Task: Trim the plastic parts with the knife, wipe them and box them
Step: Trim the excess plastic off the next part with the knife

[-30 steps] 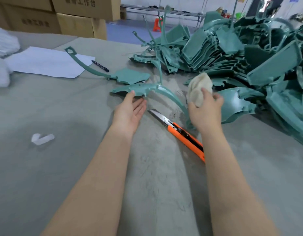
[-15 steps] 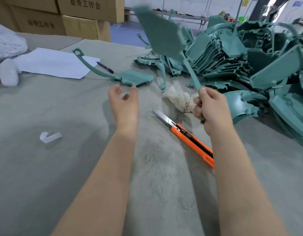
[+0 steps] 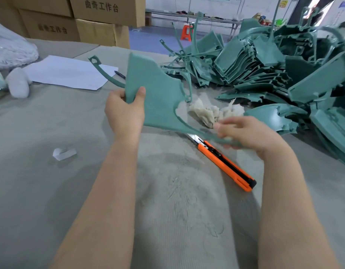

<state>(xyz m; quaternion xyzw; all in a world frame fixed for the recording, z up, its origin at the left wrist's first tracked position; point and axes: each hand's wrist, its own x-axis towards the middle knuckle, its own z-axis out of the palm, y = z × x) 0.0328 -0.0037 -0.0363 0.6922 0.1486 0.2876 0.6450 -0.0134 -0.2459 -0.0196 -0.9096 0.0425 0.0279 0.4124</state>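
So the left hand (image 3: 125,113) is a bit left of frame centre, thumb and curled fingers clamped on the edge of a flat, wing-shaped teal plastic part (image 3: 156,98), which is held up off the grey cloth-covered surface (image 3: 51,191). The part's thin tail runs down to the right into the right hand (image 3: 245,133). That hand is blurry, but its fingers look wrapped round the tail.

An orange box-cutter knife (image 3: 226,164) with its blade out lies on the surface just under the right hand, angled toward the lower right. A crumpled off-white rag (image 3: 212,111) sits just behind that hand, next to the big heap of teal plastic parts (image 3: 274,65) filling the upper right.

Upper left has a white sheet of paper (image 3: 68,72) with a black pen (image 3: 120,74) at its right edge and brown cardboard boxes (image 3: 101,10) stacked behind. A small white scrap (image 3: 64,153) lies left of the left forearm.
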